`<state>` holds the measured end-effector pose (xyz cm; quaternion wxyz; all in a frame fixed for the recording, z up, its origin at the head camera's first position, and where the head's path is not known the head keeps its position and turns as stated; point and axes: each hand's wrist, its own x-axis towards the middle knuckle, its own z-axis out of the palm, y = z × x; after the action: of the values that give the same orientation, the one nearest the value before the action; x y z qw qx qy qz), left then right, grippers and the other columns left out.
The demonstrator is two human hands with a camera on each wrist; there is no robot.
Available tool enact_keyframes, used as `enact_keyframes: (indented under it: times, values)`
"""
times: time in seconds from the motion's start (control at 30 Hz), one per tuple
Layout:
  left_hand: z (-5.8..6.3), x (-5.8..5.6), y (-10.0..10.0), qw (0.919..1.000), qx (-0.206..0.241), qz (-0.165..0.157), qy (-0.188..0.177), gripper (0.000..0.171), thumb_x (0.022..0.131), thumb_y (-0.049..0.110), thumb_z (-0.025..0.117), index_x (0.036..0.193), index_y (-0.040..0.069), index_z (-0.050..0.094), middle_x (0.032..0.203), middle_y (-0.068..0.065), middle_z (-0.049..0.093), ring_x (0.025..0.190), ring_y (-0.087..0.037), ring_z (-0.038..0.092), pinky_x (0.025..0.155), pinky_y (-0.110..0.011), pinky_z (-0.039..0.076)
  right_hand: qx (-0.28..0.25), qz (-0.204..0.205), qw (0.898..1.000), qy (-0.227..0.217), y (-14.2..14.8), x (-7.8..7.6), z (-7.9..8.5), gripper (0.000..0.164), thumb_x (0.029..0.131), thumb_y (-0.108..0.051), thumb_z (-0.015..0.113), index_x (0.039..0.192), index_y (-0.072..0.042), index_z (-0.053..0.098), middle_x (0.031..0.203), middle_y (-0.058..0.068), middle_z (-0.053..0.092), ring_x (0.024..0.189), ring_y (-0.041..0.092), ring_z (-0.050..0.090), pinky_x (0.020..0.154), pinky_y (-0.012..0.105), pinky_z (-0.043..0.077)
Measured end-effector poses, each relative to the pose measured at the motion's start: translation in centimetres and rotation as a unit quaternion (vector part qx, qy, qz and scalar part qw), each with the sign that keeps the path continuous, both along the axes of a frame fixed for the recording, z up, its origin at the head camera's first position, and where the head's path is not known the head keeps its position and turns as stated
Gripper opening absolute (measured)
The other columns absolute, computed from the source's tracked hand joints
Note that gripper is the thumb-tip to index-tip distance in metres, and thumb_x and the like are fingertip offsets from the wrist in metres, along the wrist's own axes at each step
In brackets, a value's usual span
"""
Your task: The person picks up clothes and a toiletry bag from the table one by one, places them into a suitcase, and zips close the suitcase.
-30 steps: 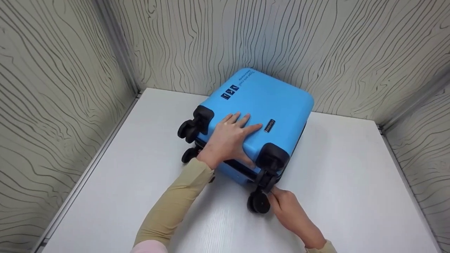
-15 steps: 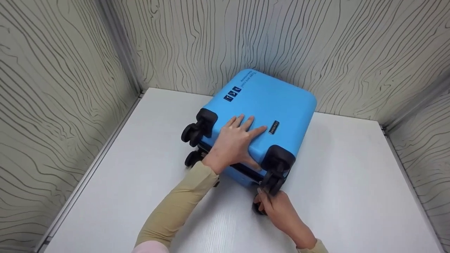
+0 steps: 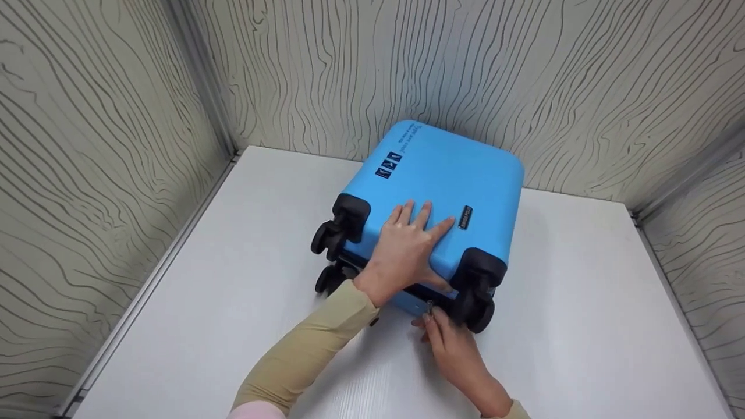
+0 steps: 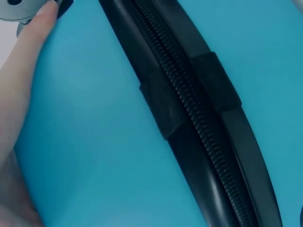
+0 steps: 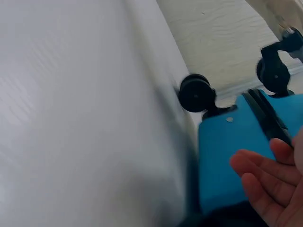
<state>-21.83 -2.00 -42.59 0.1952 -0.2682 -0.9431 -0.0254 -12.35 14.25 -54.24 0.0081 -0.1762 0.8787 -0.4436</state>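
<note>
A light blue hard-shell suitcase lies flat, its wheeled end toward me. My left hand rests on its upper shell with fingers spread, the thumb down over the near edge. A black zipper runs between the two shell halves in the left wrist view. At the near right corner, my right hand pinches a small metal zipper pull between thumb and fingers, under a black wheel. In the right wrist view the fingers are bent close to the zipper band; the pull is hidden there.
The suitcase lies on a white table. Wood-grain panels rise behind it and at both sides. Black caster wheels stick out at the near left corner.
My right hand has moved left along the zipper, from outside the right wheel to inside it. The suitcase has turned slightly and shifted nearer, with my left hand still on it.
</note>
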Motion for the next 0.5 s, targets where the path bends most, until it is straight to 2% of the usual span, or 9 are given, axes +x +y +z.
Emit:
enact_keyframes:
  times: [0.13, 0.3, 0.4, 0.5]
  values:
    - [-0.2, 0.9, 1.3, 0.9998, -0.002, 0.017, 0.007, 0.121, 0.052, 0.093, 0.070, 0.153, 0.029, 0.050, 0.150, -0.019, 0.049, 0.136, -0.043, 0.046, 0.111, -0.052, 0.038, -0.013, 0.007, 0.999, 0.038, -1.0, -0.2, -0.4, 0.026, 0.112, -0.020, 0.043, 0.102, -0.011, 0.065, 0.091, 0.004, 0.071, 0.070, 0.012, 0.067, 0.065, 0.029, 0.056]
    - [-0.4, 2.3, 3.2, 0.9992, -0.011, 0.034, 0.019, 0.120, 0.054, 0.094, 0.068, 0.153, 0.029, 0.050, 0.150, -0.020, 0.049, 0.135, -0.044, 0.047, 0.111, -0.053, 0.037, 0.034, 0.009, 0.995, 0.091, -2.3, -0.3, -0.6, 0.022, 0.110, -0.014, 0.048, 0.098, -0.013, 0.066, 0.081, -0.004, 0.065, 0.069, 0.006, 0.061, 0.063, 0.031, 0.052]
    - [-0.5, 2.9, 4.0, 0.9985, -0.023, 0.038, 0.030, 0.120, 0.056, 0.095, 0.065, 0.154, 0.028, 0.049, 0.149, -0.020, 0.050, 0.135, -0.045, 0.047, 0.111, -0.054, 0.037, 0.063, 0.008, 0.992, 0.108, -2.8, -0.1, -0.7, 0.014, 0.108, -0.010, 0.051, 0.111, -0.006, 0.065, 0.098, 0.000, 0.067, 0.088, 0.013, 0.063, 0.077, 0.038, 0.055]
    - [-0.6, 3.1, 4.4, 0.9982, -0.028, 0.035, 0.040, 0.120, 0.057, 0.095, 0.065, 0.153, 0.027, 0.049, 0.148, -0.020, 0.050, 0.135, -0.045, 0.047, 0.111, -0.054, 0.037, 0.071, 0.009, 0.989, 0.133, -2.8, -0.1, -0.8, 0.021, 0.104, -0.005, 0.056, 0.125, -0.003, 0.062, 0.113, 0.006, 0.064, 0.101, 0.020, 0.061, 0.087, 0.045, 0.053]
